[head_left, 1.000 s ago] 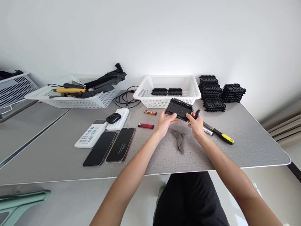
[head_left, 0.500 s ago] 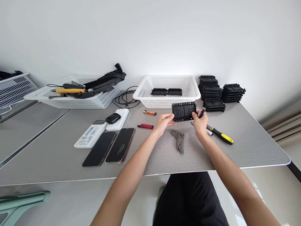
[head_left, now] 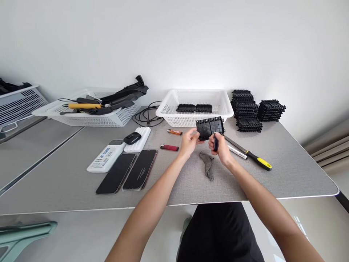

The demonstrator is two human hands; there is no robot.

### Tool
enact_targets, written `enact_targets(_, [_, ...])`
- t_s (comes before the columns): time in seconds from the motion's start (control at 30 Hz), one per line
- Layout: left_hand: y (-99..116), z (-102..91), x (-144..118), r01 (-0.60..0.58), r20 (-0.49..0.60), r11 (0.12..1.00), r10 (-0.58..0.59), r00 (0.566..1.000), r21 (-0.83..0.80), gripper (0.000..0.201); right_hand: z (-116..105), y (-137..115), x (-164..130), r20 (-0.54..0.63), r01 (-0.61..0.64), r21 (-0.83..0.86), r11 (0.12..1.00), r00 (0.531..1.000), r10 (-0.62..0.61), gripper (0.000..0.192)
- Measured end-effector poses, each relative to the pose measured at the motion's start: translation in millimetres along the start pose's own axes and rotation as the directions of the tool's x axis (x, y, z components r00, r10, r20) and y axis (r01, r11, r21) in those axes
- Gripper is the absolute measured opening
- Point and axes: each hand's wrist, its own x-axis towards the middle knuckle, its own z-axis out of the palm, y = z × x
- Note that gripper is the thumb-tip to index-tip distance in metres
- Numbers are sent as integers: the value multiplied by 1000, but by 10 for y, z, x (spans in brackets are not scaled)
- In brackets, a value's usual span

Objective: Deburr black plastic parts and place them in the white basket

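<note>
My left hand (head_left: 188, 142) holds a black plastic panel (head_left: 210, 127) by its left edge, tilted up above the grey table (head_left: 286, 163). My right hand (head_left: 220, 148) grips a small dark pen-like tool (head_left: 215, 143) and points it at the panel's lower edge. Under the hands lies a crumpled grey cloth (head_left: 207, 163). Just behind the panel stands a white basket (head_left: 226, 105) with two black panels (head_left: 194, 108) in it. Stacks of the same black panels (head_left: 252, 109) stand to the right of the basket.
A yellow-handled tool (head_left: 252, 155) and a white marker (head_left: 237, 152) lie right of my hands. Two lighters (head_left: 169, 147), two phones (head_left: 128, 170), a remote (head_left: 105, 157) and a white power bank (head_left: 137, 138) lie left. A tool-filled basket (head_left: 89, 111) and cables (head_left: 144, 114) sit behind.
The panel has been turned from flat to upright and facing me. My right hand let go of its right edge and moved left under it with the tool.
</note>
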Motion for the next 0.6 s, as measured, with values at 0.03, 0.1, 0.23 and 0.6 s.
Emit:
enact_targets(0.03, [-7, 3, -2, -11, 14, 1000, 10, 1000, 14, 52, 37, 10, -1, 55, -28, 27, 999, 998, 27, 35])
enact_targets(0.1, [-21, 10, -9, -35, 39, 998, 33, 999, 50, 50, 90, 21, -7, 153, -90, 62, 994, 985, 79, 34])
enact_targets(0.23, [-36, 33, -26, -66, 95, 993, 57, 994, 101, 46, 101, 3, -22, 226, -198, 116, 973, 959, 169, 31])
enact_targets(0.6, [-7, 121, -99, -138, 165, 963, 101, 981, 230, 34, 58, -52, -29, 213, -264, 185, 947, 951, 223, 32])
